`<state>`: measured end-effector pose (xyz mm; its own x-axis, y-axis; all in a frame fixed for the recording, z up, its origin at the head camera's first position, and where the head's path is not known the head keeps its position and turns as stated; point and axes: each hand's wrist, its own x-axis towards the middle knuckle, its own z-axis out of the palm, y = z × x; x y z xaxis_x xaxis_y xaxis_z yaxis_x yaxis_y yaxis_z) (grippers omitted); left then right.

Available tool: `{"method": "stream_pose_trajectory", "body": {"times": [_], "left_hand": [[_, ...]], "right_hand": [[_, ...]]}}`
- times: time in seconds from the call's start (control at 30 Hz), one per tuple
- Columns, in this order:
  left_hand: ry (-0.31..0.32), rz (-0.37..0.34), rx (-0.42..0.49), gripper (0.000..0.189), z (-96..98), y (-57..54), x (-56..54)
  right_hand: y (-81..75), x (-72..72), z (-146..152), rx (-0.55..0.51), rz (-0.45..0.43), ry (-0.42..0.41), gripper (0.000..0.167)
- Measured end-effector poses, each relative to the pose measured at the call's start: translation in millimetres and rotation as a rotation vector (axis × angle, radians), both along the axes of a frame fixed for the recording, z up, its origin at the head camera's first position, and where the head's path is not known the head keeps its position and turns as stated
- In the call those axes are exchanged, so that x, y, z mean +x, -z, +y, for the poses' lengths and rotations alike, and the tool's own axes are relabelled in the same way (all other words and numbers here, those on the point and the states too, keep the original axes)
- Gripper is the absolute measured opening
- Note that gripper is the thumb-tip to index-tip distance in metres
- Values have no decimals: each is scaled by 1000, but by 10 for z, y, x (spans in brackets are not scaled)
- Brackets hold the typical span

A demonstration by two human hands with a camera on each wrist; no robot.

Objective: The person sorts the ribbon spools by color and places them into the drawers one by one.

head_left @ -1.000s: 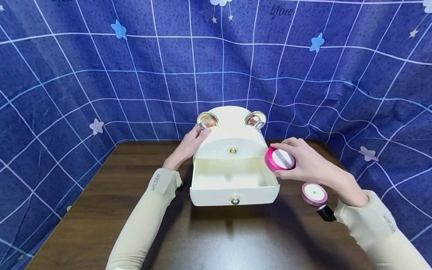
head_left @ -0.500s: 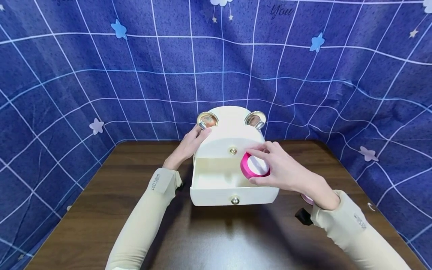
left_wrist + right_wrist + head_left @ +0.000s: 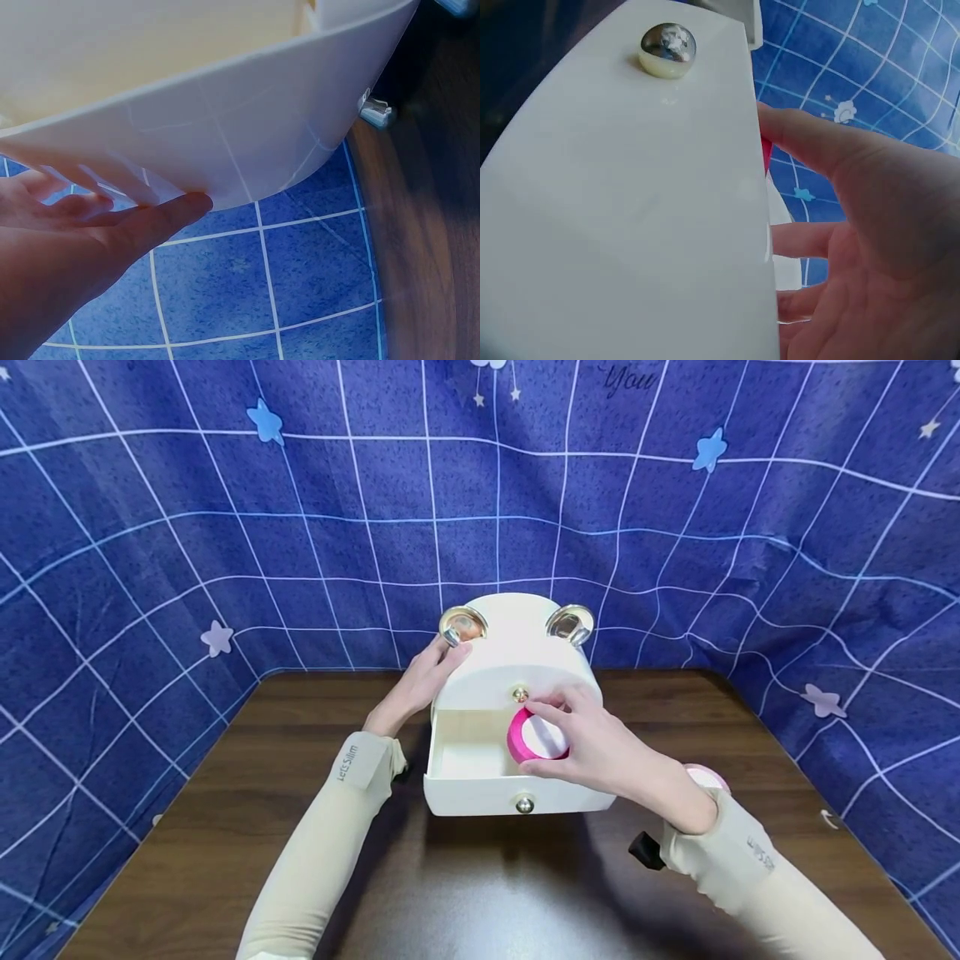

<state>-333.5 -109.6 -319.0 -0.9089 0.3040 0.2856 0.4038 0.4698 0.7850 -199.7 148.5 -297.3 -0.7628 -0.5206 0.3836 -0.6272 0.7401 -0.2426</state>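
Observation:
A white storage box (image 3: 513,647) with gold ear-like discs stands on the table, its lower drawer (image 3: 476,795) pulled out. My right hand (image 3: 600,745) grips a roll of bright pink ribbon (image 3: 544,738) by its edge, over the right half of the drawer. In the right wrist view the drawer front hides nearly all of the roll, leaving a red-pink sliver (image 3: 766,152) beside the thumb. My left hand (image 3: 420,687) rests against the box's left side below the ear. The left wrist view shows its extended fingers (image 3: 176,214) touching the white wall.
A second, paler pink roll (image 3: 707,777) lies on the table at the right, partly covered by my right forearm. Round metal knobs (image 3: 524,805) stick out from the drawer fronts. Behind the brown table (image 3: 300,735) hangs a blue gridded cloth (image 3: 360,552).
My right hand has carried the pink ribbon roll leftward from beside the box to over the open drawer. My left hand has stayed against the box.

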Motion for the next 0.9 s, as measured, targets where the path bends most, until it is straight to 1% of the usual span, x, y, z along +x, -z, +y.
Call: {"method": "stream_pose_trajectory", "body": {"times": [0.1,0.17,0.27,0.3,0.33,0.37,0.4,0.47,0.53,0.57,0.6,0.63,0.7,0.77,0.8,0.83,0.9], "left_hand": [[-6,-4,-6,59,-2,14,8],[-10,-14,-8,58,-3,30,14],[-7,-16,-5,58,0,42,19],[-3,-14,-5,58,1,43,19],[0,-15,-3,58,3,44,18],[3,-14,-1,58,5,45,16],[7,-14,1,59,7,44,14],[11,-14,-2,59,9,39,14],[7,-14,-3,59,8,27,19],[2,-10,-5,59,6,21,21],[-4,-5,-7,58,3,14,25],[-12,0,-11,58,0,8,27],[-22,3,-12,58,-9,-1,31],[-20,5,-16,58,-15,-5,28],[-17,6,-19,58,-18,-7,25],[-9,4,-15,59,-17,-9,21],[3,-1,-3,59,-12,-12,13]], "right_hand": [[18,9,-11,-14,16,-2,63],[29,32,-6,-31,53,-8,53],[48,105,9,-93,119,-35,30],[60,150,11,-133,115,-50,21],[80,204,13,-179,88,-65,13],[109,265,13,-234,24,-97,8],[151,331,12,-292,-60,-133,8],[262,463,2,-401,-289,-206,14],[405,559,-23,-485,-537,-253,22],[477,586,-40,-516,-656,-264,25],[546,599,-60,-537,-753,-259,29],[605,600,-80,-568,-853,-247,33],[703,577,-121,-658,-1025,-206,41],[764,546,-151,-773,-1172,-159,47],[784,531,-163,-835,-1229,-144,48],[795,516,-172,-896,-1271,-137,48],[802,494,-183,-983,-1309,-142,45]]}}
